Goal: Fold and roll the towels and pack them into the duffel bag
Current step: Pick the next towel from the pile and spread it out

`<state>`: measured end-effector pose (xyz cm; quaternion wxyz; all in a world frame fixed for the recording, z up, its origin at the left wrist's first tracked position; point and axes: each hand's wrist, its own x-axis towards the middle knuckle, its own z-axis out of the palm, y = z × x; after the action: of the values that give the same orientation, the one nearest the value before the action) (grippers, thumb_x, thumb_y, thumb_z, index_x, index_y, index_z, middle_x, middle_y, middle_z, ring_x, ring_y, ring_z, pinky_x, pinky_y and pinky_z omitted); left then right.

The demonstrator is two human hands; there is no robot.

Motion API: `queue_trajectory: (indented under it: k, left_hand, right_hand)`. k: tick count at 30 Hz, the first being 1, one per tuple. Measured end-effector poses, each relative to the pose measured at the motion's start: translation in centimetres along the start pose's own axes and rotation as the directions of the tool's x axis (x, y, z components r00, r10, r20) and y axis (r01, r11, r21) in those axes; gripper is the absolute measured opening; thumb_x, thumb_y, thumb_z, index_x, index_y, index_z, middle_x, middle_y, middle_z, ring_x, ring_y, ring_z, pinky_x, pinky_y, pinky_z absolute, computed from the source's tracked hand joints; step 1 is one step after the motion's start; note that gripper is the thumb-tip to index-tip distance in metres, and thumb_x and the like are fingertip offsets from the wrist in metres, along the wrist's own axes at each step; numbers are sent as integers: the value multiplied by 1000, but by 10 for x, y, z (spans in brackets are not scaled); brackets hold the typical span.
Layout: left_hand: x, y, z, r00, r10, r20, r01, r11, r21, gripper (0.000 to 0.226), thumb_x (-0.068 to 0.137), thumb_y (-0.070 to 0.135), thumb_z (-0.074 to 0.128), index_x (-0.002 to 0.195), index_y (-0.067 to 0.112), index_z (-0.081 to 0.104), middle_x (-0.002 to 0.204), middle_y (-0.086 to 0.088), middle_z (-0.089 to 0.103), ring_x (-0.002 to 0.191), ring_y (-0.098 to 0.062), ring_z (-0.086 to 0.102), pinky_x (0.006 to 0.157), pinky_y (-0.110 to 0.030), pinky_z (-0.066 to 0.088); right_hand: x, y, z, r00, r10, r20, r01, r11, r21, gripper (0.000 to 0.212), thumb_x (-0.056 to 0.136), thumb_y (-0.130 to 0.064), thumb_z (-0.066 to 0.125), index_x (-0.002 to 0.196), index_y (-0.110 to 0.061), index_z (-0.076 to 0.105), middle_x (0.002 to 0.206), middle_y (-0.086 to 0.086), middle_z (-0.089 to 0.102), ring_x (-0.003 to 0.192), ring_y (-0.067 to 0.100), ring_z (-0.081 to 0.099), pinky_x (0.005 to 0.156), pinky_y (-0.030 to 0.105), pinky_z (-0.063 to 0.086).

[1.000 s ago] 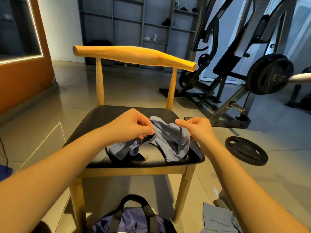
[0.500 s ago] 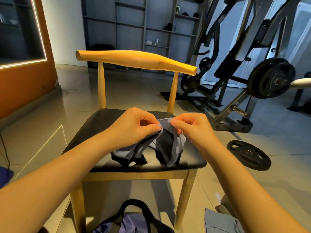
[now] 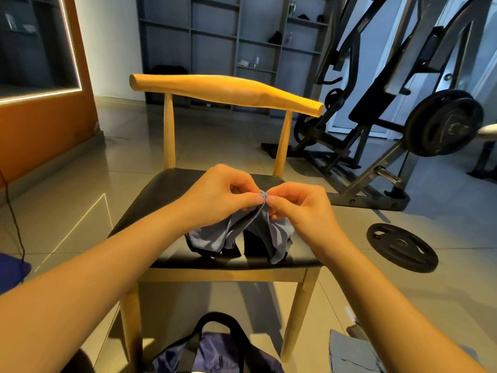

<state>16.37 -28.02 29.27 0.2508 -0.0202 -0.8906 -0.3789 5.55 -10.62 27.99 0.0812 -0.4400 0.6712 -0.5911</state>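
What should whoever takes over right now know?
Left hand and right hand each pinch the top of the grey towel, fingertips almost meeting; its lower part rests on the chair seat.
Duffel bag is on the floor in front of the chair; another grey cloth lies on the floor to its right.
Done: this towel gathered for a fold.
Left: fold, roll, pack it; no rolled towel in view.
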Motion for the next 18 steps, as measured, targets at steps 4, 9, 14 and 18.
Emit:
queue_trajectory:
  k: [4, 9, 14, 18]
  left_hand:
    - [0, 1, -3, 1000, -4, 26, 4, 1000, -1, 12, 91, 29, 74, 93, 19, 80, 79, 5, 75, 78, -13, 70, 76, -34, 60]
    - [1, -1, -4, 999, 6, 39, -6, 1000, 6, 13, 91, 31, 74, 94, 20, 80, 82, 7, 75, 81, -13, 71, 77, -32, 60]
    - [0, -3, 1, 1000, 13, 4, -13, 1000, 25, 21, 85, 44, 76, 87, 22, 79, 75, 6, 72, 71, -17, 66, 66, -33, 55]
    - [0, -5, 5, 1000, 17, 16, -18, 999, 51, 13, 88, 35, 77, 87, 22, 79, 72, 7, 70, 67, -10, 62, 61, -22, 48]
  right_hand:
    - [1, 1, 1, 1000, -11, 10, 11, 1000, -26, 13, 96, -12, 68, 101, -7, 78, 85, 1, 77, 83, 13, 74, 69, 20, 57]
    - [1, 2, 1, 1000, -7, 14, 7, 999, -32, 14, 96, -12, 68, 103, -7, 79, 86, 2, 77, 85, 15, 73, 70, 22, 58]
    - [-1, 1, 2, 999, -12, 35, 13, 1000, -26, 10, 93, -15, 72, 98, -11, 79, 82, 2, 76, 76, 14, 70, 66, 22, 55]
    - [0, 2, -1, 998, -7, 65, 11, 998, -64, 9, 94, -11, 70, 94, -6, 77, 79, 3, 74, 71, 9, 68, 64, 20, 54]
